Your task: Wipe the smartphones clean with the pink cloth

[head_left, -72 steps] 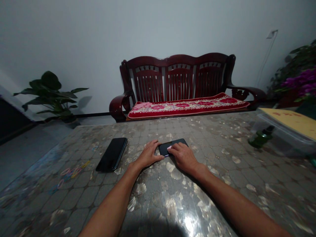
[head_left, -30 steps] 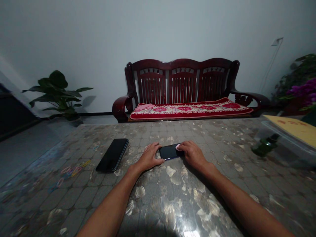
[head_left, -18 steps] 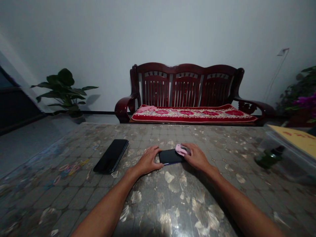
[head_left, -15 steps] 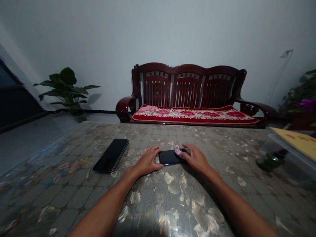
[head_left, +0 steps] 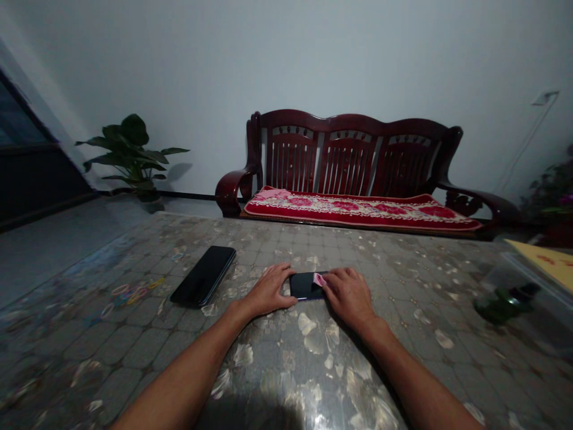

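Note:
A dark smartphone [head_left: 304,288] lies flat on the patterned tabletop [head_left: 286,364]. My left hand [head_left: 270,289] grips its left end, thumb at the near corner and fingers at the far one. Between the thumb and fingers of my right hand [head_left: 349,294] is a small pink cloth [head_left: 318,279], resting on the screen. That hand covers the phone's right end. To the left of my left hand, a second, larger black phone [head_left: 203,276] lies with its screen up.
Several coloured rubber bands [head_left: 134,292] lie at the left. On the right stand a green bottle [head_left: 501,306] and a clear plastic box [head_left: 541,304] with yellow paper [head_left: 546,260] on top. Beyond the table are a wooden bench [head_left: 344,155] and a potted plant [head_left: 134,149].
My right hand has turned, its fingers now bent down over the phone's right end, and the pink cloth has shifted slightly left. My left hand keeps its hold. The view has shifted a little.

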`<control>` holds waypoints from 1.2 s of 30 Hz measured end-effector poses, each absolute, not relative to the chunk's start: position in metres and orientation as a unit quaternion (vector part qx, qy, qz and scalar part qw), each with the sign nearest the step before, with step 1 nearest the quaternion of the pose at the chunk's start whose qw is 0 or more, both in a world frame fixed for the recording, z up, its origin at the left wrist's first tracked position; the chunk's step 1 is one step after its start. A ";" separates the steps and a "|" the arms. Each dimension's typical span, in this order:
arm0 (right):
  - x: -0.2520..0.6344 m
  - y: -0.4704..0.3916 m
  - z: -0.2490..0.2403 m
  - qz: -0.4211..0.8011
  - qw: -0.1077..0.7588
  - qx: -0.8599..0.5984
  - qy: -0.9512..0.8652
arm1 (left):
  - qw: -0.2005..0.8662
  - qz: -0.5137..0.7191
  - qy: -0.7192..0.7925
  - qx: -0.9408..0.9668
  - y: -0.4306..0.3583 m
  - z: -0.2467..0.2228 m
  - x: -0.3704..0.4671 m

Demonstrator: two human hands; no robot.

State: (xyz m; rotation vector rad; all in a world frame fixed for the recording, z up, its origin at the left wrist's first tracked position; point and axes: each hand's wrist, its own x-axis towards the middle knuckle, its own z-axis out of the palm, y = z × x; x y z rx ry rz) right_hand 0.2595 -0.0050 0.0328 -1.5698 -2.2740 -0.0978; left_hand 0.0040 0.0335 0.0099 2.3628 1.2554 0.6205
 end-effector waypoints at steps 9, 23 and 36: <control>0.257 -0.007 0.031 -0.017 0.173 -0.537 -0.825 | 0.193 0.225 0.453 0.841 0.035 0.005 0.004; 0.246 -0.007 0.036 -0.006 0.173 -0.532 -0.829 | 0.188 0.208 0.459 0.843 0.032 0.013 0.006; 0.253 0.003 0.037 -0.044 0.143 -0.591 -0.792 | 0.188 0.204 0.454 0.846 0.033 0.012 0.005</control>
